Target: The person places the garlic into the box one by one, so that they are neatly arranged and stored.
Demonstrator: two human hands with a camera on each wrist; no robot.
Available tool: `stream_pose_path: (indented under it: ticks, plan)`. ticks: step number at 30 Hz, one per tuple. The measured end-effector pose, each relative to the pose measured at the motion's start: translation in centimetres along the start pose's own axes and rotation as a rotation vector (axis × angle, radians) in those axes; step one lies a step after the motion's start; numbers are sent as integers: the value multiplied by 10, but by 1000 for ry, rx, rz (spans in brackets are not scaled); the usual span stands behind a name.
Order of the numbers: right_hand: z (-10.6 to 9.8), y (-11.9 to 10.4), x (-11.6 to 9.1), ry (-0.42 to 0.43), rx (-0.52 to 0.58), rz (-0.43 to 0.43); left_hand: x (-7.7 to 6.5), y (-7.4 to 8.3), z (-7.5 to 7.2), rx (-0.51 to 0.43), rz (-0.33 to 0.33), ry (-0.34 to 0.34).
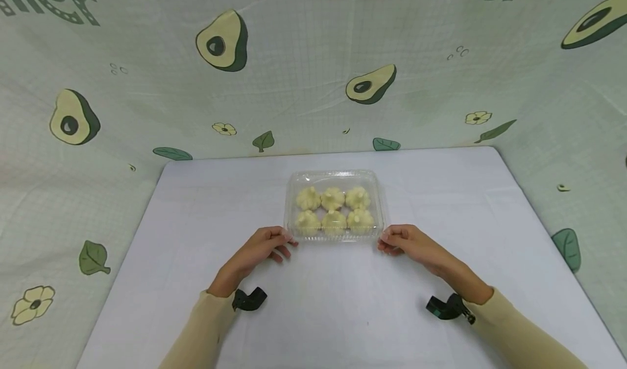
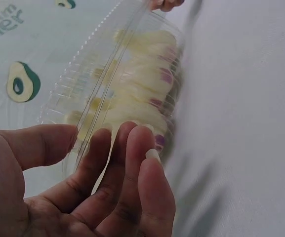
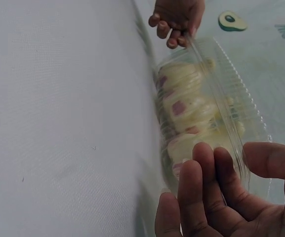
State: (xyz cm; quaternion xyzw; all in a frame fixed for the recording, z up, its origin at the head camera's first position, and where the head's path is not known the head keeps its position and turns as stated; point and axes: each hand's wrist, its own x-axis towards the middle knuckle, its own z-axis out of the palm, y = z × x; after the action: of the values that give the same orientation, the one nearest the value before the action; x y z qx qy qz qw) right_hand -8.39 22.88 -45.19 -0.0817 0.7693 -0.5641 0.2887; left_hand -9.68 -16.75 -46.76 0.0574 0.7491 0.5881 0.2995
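A clear plastic clamshell box (image 1: 336, 178) lies on the white table with its lid down. Two rows of pale yellow, pleated, garlic-shaped pieces (image 1: 333, 198) fill it; purple patches show low on their sides in both wrist views. At the box's near left corner, my left hand (image 1: 264, 245) pinches the rim (image 2: 95, 111) between thumb and index finger, the other fingers loosely bent. My right hand (image 1: 407, 243) pinches the rim (image 3: 223, 96) at the near right corner in the same way. Both thumbs (image 3: 265, 159) lie on the lid's side of the rim.
The white-covered table (image 1: 338, 303) stretches in front of the box and to both sides. Behind and beside it hangs a pale cloth (image 1: 303, 86) printed with avocados and leaves. A black wrist camera (image 1: 250, 299) sits at the left sleeve, another camera (image 1: 448, 307) at the right.
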Motion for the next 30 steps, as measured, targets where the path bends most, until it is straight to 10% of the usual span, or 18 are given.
stream_pose_path:
  ticks: [30]
  plan:
    - [-2, 4, 6, 65, 28, 5, 7, 1, 7, -69, 18, 23]
